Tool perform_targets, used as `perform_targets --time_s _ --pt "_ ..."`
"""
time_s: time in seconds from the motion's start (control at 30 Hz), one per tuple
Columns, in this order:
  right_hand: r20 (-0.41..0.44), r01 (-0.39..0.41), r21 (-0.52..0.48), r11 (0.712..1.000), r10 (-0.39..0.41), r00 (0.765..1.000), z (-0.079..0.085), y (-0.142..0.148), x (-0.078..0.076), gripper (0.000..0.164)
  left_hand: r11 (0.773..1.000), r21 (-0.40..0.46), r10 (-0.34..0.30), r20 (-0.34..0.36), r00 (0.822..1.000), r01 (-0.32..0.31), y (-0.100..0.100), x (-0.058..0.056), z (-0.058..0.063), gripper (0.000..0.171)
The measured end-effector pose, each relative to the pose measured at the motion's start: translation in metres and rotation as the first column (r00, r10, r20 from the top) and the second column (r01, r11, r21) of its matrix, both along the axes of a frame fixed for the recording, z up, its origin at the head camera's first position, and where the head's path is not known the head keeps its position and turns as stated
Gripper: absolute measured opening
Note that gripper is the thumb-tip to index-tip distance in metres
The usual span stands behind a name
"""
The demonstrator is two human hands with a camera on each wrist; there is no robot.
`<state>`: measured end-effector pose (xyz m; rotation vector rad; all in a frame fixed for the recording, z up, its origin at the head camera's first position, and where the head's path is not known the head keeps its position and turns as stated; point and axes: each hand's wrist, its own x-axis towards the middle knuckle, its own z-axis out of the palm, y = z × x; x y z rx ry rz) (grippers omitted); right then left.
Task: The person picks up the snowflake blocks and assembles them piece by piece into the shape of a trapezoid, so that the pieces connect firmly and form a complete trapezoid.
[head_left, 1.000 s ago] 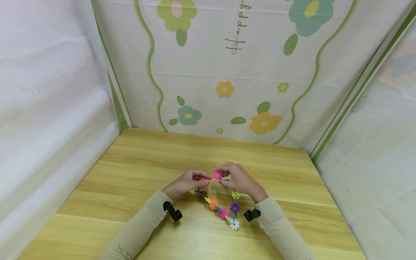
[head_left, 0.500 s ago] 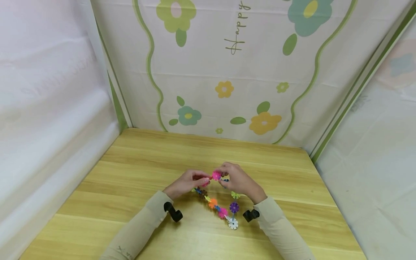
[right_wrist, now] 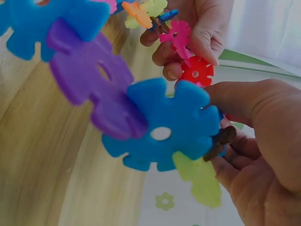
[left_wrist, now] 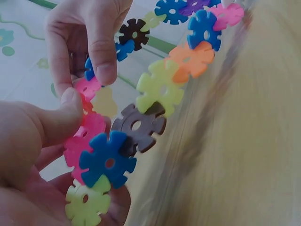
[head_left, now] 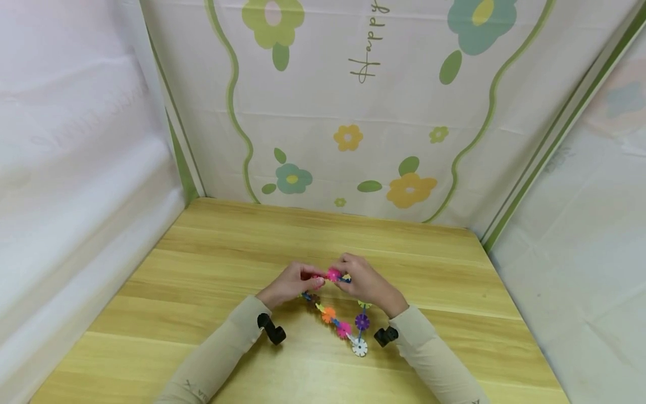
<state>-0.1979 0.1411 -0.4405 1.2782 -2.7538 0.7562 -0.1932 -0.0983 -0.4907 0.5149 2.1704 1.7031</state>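
A chain of notched plastic snowflake discs hangs between both hands above the table. My left hand [head_left: 286,285] pinches a pink disc [left_wrist: 84,143] and a red disc [right_wrist: 197,71] joined to it. Opposite, my right hand [head_left: 370,285] grips another pink disc [head_left: 333,275] at the chain's other end, which meets the red disc. Between the ends the chain sags in a loop. It includes a brown disc [left_wrist: 138,126], an orange disc [head_left: 328,315], a purple disc [head_left: 361,321] and a white disc [head_left: 359,347] lowest. Fingers partly hide the joint between red and pink.
The wooden table [head_left: 227,247] lies beneath the hands. White flower-print cloth [head_left: 303,106] rises behind it, with further cloth walls at left and right. A black wrist camera [head_left: 271,329] sits on the left wrist, another black camera [head_left: 386,336] on the right.
My right hand has shifted slightly left, bringing its pink disc against the red one, so the gap between the two ends has closed. The hanging loop has swung a little left.
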Motion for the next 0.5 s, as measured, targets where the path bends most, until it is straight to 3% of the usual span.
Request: perform_targets --time_s 0.3,0.5 --pt "0.019 -0.006 -0.006 1.000 0.007 1.000 -0.005 0.002 -0.005 0.028 0.999 -0.002 0.037 0.029 0.999 -0.037 0.006 -0.001 -0.002 0.026" --pt "0.140 0.069 -0.011 0.998 -0.067 0.988 -0.006 0.021 -0.007 0.049 1.000 -0.019 0.024 0.066 0.997 -0.023 0.005 -0.002 -0.007 0.033"
